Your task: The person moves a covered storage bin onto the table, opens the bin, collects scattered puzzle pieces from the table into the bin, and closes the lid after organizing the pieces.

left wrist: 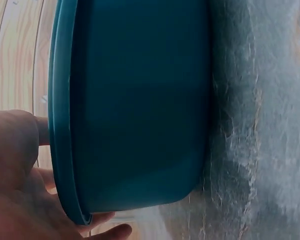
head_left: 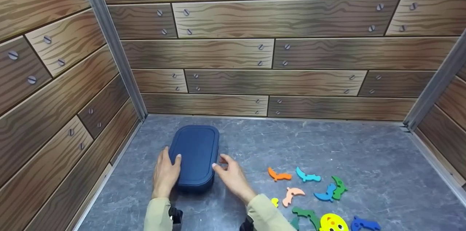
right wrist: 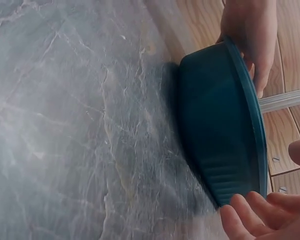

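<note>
A dark blue lidded box (head_left: 196, 154), rounded at its corners, stands on the grey marbled floor; its lid is on. At its left side my left hand (head_left: 165, 174) grips the rim, thumb over the lid's edge and fingers down along the side. In the left wrist view the box wall (left wrist: 140, 105) fills the middle, and the left hand (left wrist: 15, 175) comes round the lid rim. My right hand (head_left: 233, 178) is at the box's right edge, its fingers loosely bent and the thumb held apart from them. The right wrist view has the right fingertips (right wrist: 245, 212) close by the box's near end.
Several small coloured pieces lie on the floor to the right, among them an orange piece (head_left: 279, 175), a light blue piece (head_left: 308, 176), a pink piece (head_left: 292, 195) and a yellow face disc (head_left: 333, 222). Wood-patterned walls (head_left: 225, 53) enclose the floor.
</note>
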The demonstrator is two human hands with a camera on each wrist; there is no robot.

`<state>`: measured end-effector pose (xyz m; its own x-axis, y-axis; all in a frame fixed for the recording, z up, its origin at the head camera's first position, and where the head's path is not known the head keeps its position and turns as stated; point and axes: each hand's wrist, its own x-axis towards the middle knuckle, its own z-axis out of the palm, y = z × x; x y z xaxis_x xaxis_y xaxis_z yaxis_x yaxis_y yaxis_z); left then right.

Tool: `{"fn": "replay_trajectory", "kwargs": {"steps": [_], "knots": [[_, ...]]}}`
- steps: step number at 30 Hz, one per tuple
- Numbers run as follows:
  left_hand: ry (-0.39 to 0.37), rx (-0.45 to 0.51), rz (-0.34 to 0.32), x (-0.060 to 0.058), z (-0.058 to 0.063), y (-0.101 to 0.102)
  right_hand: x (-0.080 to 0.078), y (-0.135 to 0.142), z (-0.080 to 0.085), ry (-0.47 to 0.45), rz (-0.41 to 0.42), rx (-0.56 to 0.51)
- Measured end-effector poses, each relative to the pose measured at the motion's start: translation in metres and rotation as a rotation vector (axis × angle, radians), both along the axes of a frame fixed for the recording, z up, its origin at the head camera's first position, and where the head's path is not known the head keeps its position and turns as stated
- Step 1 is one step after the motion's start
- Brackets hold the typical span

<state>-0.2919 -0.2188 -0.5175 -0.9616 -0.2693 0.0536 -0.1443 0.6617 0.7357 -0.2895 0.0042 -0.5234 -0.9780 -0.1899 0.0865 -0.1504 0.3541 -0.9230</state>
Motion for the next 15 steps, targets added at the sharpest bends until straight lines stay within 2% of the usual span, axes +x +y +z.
{"fn": "replay_trajectory", "kwargs": {"steps": [4,15], "knots": [[-0.003,0.034,-0.003,0.000,0.001,-0.004,-0.003,-0.007,-0.003,0.006,-0.027,0.019],[-0.009,0.084,-0.013,-0.003,0.000,-0.010,-0.006,-0.016,-0.011,-0.006,-0.029,0.019]]}}
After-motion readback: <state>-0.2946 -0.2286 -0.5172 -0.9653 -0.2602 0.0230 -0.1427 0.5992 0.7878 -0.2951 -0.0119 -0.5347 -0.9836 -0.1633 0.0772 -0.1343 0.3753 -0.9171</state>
